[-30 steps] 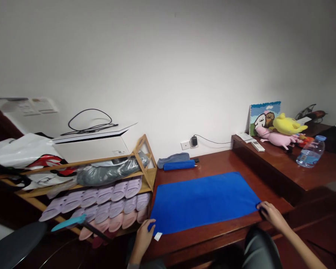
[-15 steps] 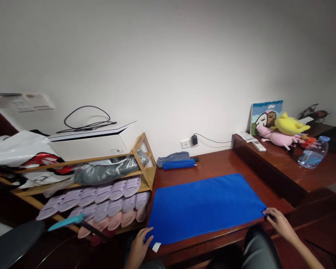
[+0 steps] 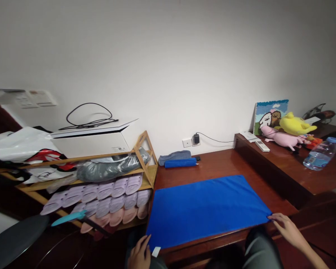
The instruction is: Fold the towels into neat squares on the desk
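Note:
A blue towel [image 3: 204, 209] lies spread flat on the reddish-brown wooden table, with a few soft creases toward its right side. My left hand [image 3: 140, 253] is at the towel's near left corner, fingers closed on its edge beside a small white tag [image 3: 156, 251]. At the near right corner, my right hand [image 3: 287, 228] pinches the cloth between thumb and fingers. Behind the towel, a rolled blue towel [image 3: 180, 163] rests against a grey-blue cloth roll [image 3: 175, 156] by the wall.
To the left, a wooden rack [image 3: 149, 164] holds several lilac and pink slippers [image 3: 105, 190] and a white box [image 3: 92, 144]. A charger [image 3: 196, 138] is plugged into the wall. A raised surface at right bears a water bottle [image 3: 322, 155], plush toys [image 3: 296, 125] and a remote [image 3: 262, 146].
Both hands have drawn slightly toward me and apart, pulling at the towel's near corners. New creases show on its right side. The view has shifted a little.

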A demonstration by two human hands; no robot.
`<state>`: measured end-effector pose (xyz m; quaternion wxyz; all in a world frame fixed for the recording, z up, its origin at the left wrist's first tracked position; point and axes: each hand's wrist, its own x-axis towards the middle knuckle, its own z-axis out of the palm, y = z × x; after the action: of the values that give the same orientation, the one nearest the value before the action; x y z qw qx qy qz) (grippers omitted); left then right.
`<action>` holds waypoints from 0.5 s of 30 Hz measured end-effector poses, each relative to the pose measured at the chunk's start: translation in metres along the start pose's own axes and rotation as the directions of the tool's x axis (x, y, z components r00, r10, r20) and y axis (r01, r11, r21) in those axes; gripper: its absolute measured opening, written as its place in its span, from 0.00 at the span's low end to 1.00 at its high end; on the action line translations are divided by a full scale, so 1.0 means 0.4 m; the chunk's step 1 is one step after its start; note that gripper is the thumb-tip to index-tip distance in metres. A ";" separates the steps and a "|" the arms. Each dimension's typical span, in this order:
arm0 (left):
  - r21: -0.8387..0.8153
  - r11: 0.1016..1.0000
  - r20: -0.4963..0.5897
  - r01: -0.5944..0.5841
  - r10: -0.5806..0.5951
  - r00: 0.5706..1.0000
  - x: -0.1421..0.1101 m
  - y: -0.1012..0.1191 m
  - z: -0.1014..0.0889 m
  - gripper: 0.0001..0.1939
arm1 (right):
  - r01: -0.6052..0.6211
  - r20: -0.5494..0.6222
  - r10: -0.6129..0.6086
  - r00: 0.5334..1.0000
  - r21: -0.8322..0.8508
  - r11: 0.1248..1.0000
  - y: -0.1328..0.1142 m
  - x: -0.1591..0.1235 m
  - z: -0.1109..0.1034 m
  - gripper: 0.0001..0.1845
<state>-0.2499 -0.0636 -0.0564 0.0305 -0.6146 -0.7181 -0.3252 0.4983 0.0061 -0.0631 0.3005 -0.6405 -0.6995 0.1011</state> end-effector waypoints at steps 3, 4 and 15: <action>0.078 0.996 -0.031 -0.049 0.051 0.998 -0.035 0.020 0.007 0.22 | 0.011 -0.065 -0.014 0.998 -0.050 0.999 -0.037 0.027 0.007 0.32; 0.085 0.994 -0.049 -0.064 0.069 0.996 -0.048 0.025 0.012 0.23 | 0.026 -0.083 -0.031 0.996 -0.064 0.998 -0.067 0.043 0.015 0.32; 0.086 0.990 -0.160 -0.109 0.122 0.980 -0.022 0.080 0.033 0.24 | 0.284 0.176 -0.287 0.942 0.040 0.958 -0.660 0.308 0.287 0.29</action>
<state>-0.2141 -0.0636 -0.0568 0.1323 -0.6246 -0.6881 -0.3448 0.2150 0.1099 0.0199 0.2520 -0.5184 -0.8085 0.1190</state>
